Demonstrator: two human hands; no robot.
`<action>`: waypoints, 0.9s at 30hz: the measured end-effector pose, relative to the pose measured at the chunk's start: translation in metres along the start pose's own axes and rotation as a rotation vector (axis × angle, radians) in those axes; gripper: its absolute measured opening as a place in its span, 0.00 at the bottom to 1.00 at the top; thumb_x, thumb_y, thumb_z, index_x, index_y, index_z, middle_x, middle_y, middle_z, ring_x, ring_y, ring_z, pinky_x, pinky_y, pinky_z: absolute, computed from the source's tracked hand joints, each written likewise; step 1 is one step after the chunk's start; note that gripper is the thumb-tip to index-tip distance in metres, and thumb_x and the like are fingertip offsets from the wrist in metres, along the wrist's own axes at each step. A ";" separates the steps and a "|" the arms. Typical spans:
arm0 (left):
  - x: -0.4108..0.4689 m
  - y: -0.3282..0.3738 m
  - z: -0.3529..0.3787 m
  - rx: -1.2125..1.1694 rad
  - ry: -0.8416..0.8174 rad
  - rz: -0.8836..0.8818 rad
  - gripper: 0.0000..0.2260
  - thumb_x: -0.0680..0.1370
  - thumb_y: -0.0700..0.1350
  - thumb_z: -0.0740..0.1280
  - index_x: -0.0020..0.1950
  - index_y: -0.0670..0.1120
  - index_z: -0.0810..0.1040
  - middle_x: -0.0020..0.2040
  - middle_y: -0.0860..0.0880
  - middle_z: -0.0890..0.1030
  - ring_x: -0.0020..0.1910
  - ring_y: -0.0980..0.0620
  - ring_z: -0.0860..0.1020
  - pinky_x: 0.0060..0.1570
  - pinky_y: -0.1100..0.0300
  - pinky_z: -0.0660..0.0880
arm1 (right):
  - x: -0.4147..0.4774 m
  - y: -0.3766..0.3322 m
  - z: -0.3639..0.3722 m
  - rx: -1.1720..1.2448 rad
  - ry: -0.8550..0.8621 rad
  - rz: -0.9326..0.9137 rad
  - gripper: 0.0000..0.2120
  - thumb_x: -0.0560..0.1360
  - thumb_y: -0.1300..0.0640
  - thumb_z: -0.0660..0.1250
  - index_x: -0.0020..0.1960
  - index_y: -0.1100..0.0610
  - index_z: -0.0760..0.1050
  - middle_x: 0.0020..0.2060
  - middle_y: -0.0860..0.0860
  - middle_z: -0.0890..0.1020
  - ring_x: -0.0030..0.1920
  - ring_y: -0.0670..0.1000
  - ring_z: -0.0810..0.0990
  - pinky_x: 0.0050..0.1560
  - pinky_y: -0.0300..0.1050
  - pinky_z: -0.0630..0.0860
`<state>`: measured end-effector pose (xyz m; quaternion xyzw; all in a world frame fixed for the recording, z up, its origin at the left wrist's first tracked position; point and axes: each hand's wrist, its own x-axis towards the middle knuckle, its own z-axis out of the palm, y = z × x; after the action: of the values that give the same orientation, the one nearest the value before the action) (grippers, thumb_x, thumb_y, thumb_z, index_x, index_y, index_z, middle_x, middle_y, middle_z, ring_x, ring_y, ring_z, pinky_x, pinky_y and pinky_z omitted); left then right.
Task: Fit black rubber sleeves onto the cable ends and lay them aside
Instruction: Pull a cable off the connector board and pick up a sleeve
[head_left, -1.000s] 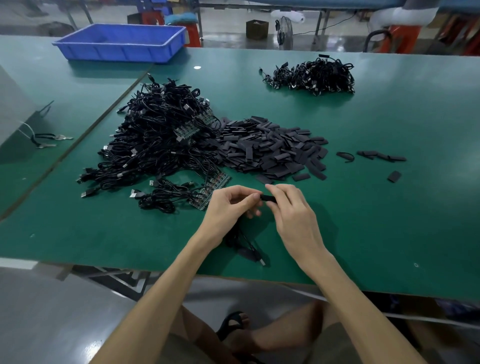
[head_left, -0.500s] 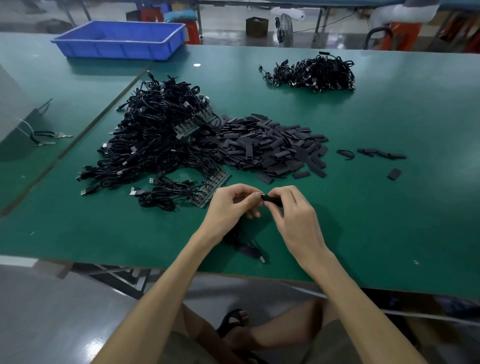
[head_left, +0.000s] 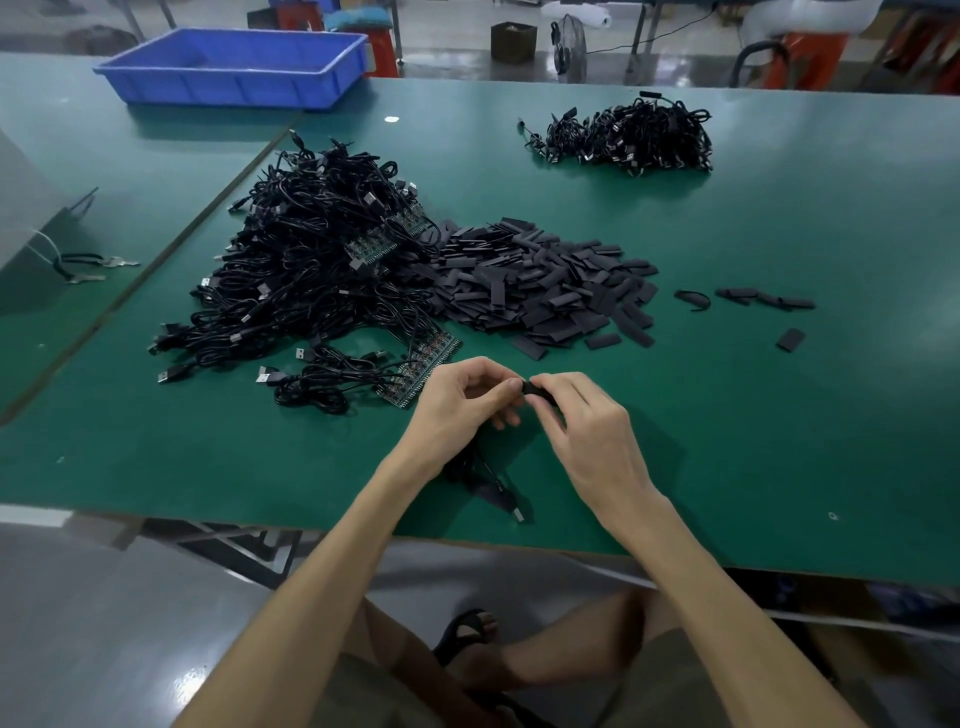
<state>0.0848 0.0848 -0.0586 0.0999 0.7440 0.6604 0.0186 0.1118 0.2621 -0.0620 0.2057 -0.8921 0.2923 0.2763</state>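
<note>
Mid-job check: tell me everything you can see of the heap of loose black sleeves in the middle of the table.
The sleeve heap is a low, spread mound of short, flat, matte black strips, rubber-like, lying crisscross on the green table. Its left edge overlaps the big tangle of black cables. A few strays lie off its near and right edges. The left hand and right hand work nearer the front edge, not touching it.
</note>
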 end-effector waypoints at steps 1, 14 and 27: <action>0.000 0.001 -0.001 0.001 -0.007 0.005 0.04 0.80 0.39 0.70 0.50 0.38 0.83 0.36 0.47 0.85 0.33 0.52 0.82 0.36 0.62 0.79 | 0.000 0.000 -0.001 0.001 0.000 -0.004 0.09 0.78 0.65 0.73 0.56 0.67 0.82 0.49 0.59 0.84 0.47 0.58 0.85 0.52 0.54 0.84; 0.002 0.003 -0.001 0.012 -0.047 0.044 0.03 0.80 0.38 0.71 0.50 0.38 0.83 0.38 0.43 0.85 0.35 0.48 0.83 0.39 0.58 0.81 | 0.001 0.002 -0.002 0.031 -0.011 -0.005 0.09 0.79 0.65 0.73 0.57 0.67 0.81 0.49 0.59 0.84 0.48 0.57 0.84 0.54 0.49 0.81; 0.001 0.005 -0.001 0.064 -0.026 0.042 0.03 0.80 0.40 0.71 0.49 0.40 0.82 0.38 0.44 0.85 0.36 0.50 0.83 0.41 0.60 0.79 | 0.003 -0.001 -0.003 0.052 0.008 0.019 0.09 0.79 0.64 0.73 0.58 0.66 0.83 0.48 0.57 0.84 0.44 0.55 0.85 0.48 0.52 0.83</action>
<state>0.0844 0.0842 -0.0532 0.1249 0.7620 0.6353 0.0112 0.1117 0.2629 -0.0575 0.2033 -0.8850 0.3189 0.2716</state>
